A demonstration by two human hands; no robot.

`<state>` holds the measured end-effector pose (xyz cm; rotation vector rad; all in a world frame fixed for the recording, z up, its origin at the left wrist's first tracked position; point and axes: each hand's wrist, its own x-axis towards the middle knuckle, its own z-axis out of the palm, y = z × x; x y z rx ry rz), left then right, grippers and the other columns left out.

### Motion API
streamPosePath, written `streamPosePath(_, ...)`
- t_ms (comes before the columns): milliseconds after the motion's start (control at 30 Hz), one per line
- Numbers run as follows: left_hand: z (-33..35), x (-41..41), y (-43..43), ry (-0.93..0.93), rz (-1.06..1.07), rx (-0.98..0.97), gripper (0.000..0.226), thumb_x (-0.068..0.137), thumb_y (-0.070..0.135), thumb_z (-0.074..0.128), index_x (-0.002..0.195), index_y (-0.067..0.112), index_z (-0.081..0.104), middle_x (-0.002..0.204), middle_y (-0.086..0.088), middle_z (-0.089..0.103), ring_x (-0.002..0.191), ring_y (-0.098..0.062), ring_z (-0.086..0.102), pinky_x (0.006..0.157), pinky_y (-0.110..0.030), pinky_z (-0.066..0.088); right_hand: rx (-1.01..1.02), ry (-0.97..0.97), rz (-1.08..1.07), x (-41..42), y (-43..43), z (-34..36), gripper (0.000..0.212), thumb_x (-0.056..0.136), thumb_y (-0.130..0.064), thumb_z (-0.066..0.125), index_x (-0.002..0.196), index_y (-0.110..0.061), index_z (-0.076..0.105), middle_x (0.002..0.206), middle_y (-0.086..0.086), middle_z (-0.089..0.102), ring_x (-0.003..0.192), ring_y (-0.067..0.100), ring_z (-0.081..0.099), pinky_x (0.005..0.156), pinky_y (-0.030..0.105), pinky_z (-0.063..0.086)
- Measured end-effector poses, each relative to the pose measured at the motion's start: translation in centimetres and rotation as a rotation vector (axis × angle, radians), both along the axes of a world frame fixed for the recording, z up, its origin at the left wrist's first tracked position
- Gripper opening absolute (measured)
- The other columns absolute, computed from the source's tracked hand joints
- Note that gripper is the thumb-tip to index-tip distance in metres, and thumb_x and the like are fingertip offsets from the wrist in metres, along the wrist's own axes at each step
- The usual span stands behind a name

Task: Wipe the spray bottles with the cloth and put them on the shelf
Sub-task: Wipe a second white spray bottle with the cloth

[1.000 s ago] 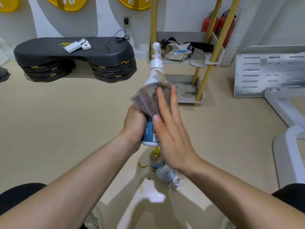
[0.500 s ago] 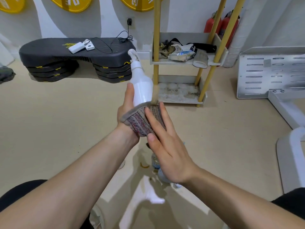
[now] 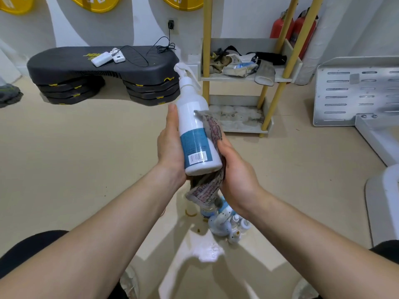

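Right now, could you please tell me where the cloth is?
In the head view the cloth is central, held by the right hand against the right side of the spray bottle, which the left hand grips.

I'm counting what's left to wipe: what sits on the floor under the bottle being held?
A cluster of small bottles stands on the floor below the spray bottle. The hanging cloth and right hand cover part of it, so no count is possible.

Pretty bright, even indoor light, only soft shadows. There's a shiny white glare patch on the glossy beige floor (image 3: 64, 165) at 6 o'clock. Fisheye tilts the yellow shelf poles (image 3: 281, 87) at 1 o'clock, and the corners look stretched and soft.
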<state>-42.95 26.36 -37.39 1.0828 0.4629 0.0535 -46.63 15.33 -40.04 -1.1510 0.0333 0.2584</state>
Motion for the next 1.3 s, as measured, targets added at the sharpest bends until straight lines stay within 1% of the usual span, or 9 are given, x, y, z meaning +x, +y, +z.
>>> streamPosePath(200, -1.2, 0.1, -0.1, -0.037, 0.006, 0.431, 0.046, 0.092, 0.057, 0.06, 0.079, 0.013, 0.064, 0.072, -0.001, 0.062, 0.066, -0.016, 0.057, 0.063, -0.029, 0.047, -0.548, -0.457, -0.044, -0.5, -0.6, -0.3, 0.05, 0.1, -0.034, 0.039, 0.145, -0.05, 0.026, 0.166, -0.012, 0.023, 0.149, -0.007, 0.02, 0.121, 0.018, 0.019)
streamPosePath(333, -0.5, -0.1, 0.5, 0.058, -0.178, 0.087, 0.04, 0.095, 0.046, 0.05, 0.1, 0.013, 0.073, 0.101, -0.015, 0.074, 0.088, -0.028, 0.069, 0.082, -0.037, 0.055, -0.89, -0.619, 0.043, -1.8, -0.5, -0.8, 0.058, 0.098, -0.038, 0.037, 0.153, -0.047, 0.019, 0.168, -0.015, -0.012, 0.154, 0.004, 0.009, 0.122, 0.031, 0.025)
streamPosePath(433, -0.3, -0.8, 0.1, 0.032, -0.313, 0.034, 0.057, 0.097, 0.055, 0.04, 0.116, 0.012, 0.072, 0.106, -0.012, 0.074, 0.091, -0.024, 0.071, 0.076, -0.03, 0.058, -0.833, -0.627, 0.002, -1.6, 0.0, -0.3, 0.062, 0.096, -0.048, 0.028, 0.156, -0.043, 0.014, 0.167, -0.017, -0.015, 0.153, -0.002, 0.003, 0.124, 0.037, 0.023)
streamPosePath(567, -0.8, -1.5, -0.7, -0.027, -0.27, 0.196, 0.052, 0.088, 0.057, 0.045, 0.106, 0.02, 0.077, 0.105, -0.006, 0.077, 0.1, -0.026, 0.073, 0.094, -0.044, 0.054, -0.809, -0.589, -0.072, -0.7, -0.4, 1.1, 0.058, 0.099, -0.047, 0.031, 0.151, -0.048, 0.006, 0.168, -0.014, -0.012, 0.126, -0.037, -0.003, 0.103, -0.001, 0.017)
streamPosePath(633, -0.9, -2.0, -0.9, -0.043, -0.213, 0.444, 0.049, 0.092, 0.055, 0.045, 0.089, 0.017, 0.075, 0.089, -0.003, 0.078, 0.087, -0.026, 0.073, 0.083, -0.04, 0.053, -0.755, -0.562, -0.093, 0.1, -0.6, 1.0, 0.063, 0.099, -0.042, 0.034, 0.155, -0.044, 0.006, 0.169, -0.012, -0.001, 0.123, -0.039, 0.002, 0.095, -0.008, 0.013)
streamPosePath(733, -1.5, -2.6, -1.0, -0.218, -0.2, 0.749, 0.052, 0.09, 0.056, 0.04, 0.076, 0.012, 0.062, 0.072, 0.004, 0.07, 0.069, -0.018, 0.061, 0.068, -0.034, 0.045, -0.523, -0.349, -0.121, 1.2, -1.1, 1.1, 0.057, 0.102, -0.047, 0.04, 0.156, -0.044, 0.02, 0.153, -0.018, 0.04, 0.128, -0.022, 0.037, 0.104, 0.011, 0.032)
streamPosePath(833, -2.0, -3.0, -1.0, -0.313, -0.248, 0.88, 0.038, 0.088, 0.055, 0.042, 0.063, 0.027, 0.047, 0.057, 0.02, 0.056, 0.056, 0.0, 0.048, 0.054, -0.016, 0.034, -0.339, -0.13, -0.176, 1.9, -2.2, 2.6, 0.03, 0.108, -0.037, 0.039, 0.122, -0.022, 0.061, 0.099, -0.014, 0.07, 0.08, -0.009, 0.065, 0.076, 0.019, 0.051)
streamPosePath(1100, -2.0, -2.5, -1.7, -0.333, -0.423, 0.65, 0.069, 0.079, 0.068, 0.044, 0.086, 0.002, 0.061, 0.08, -0.013, 0.069, 0.072, -0.017, 0.058, 0.068, -0.043, 0.046, 0.014, -0.004, -0.219, 2.9, -3.7, 4.0, 0.043, 0.102, -0.051, 0.044, 0.104, -0.014, 0.066, 0.088, 0.007, 0.072, 0.076, 0.019, 0.07, 0.071, 0.033, 0.06)
streamPosePath(1300, -1.8, -2.4, -1.7, -0.22, -0.656, 0.308, 0.044, 0.073, 0.065, 0.052, 0.082, 0.029, 0.075, 0.088, -0.008, 0.072, 0.084, -0.025, 0.066, 0.083, -0.041, 0.048, 0.215, 0.183, -0.16, 3.3, -5.3, 4.0, 0.053, 0.101, -0.053, 0.047, 0.076, -0.013, 0.072, 0.088, 0.011, 0.069, 0.07, 0.024, 0.067, 0.068, 0.035, 0.055)
